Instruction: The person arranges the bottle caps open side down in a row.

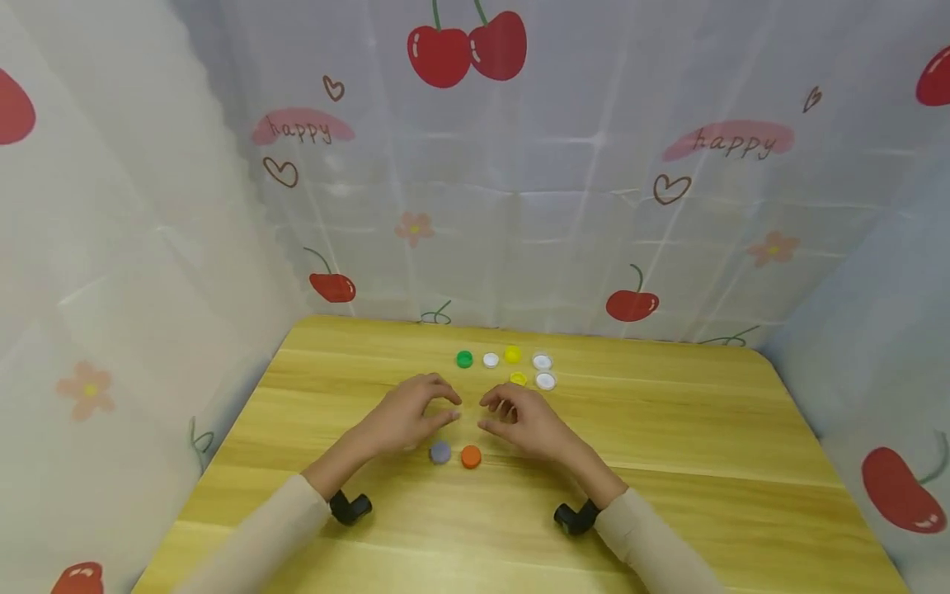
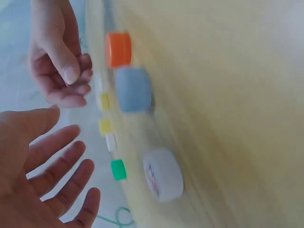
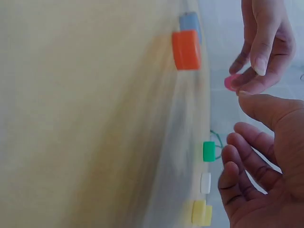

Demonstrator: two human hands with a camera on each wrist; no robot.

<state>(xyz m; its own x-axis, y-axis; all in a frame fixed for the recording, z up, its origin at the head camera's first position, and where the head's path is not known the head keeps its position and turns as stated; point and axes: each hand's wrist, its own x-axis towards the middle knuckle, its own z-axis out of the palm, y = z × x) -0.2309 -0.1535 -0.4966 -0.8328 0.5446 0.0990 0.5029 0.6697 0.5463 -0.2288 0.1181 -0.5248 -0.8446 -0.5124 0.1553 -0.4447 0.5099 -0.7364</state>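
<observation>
Both hands hover over the wooden table in the head view, fingertips facing each other across a narrow gap. My left hand (image 1: 411, 415) has loosely bent fingers and holds nothing; its spread fingers (image 2: 66, 152) show in the left wrist view. My right hand (image 1: 529, 419) is likewise relaxed, thumb apart from the fingers, with nothing in its grasp. On the near side of the hands lie a grey-blue bottle cap (image 1: 440, 452) and an orange cap (image 1: 471, 457), side by side. A white cap (image 2: 164, 175) with print on its side appears in the left wrist view; the left hand hides it in the head view.
Beyond the hands sit a green cap (image 1: 464, 359), a white cap (image 1: 491, 360), two yellow caps (image 1: 513, 354) and two whitish clear-rimmed caps (image 1: 545, 380). A cherry-patterned curtain (image 1: 512, 247) encloses the table's back and sides. Something pink (image 3: 229, 82) shows behind the left fingers, its kind unclear.
</observation>
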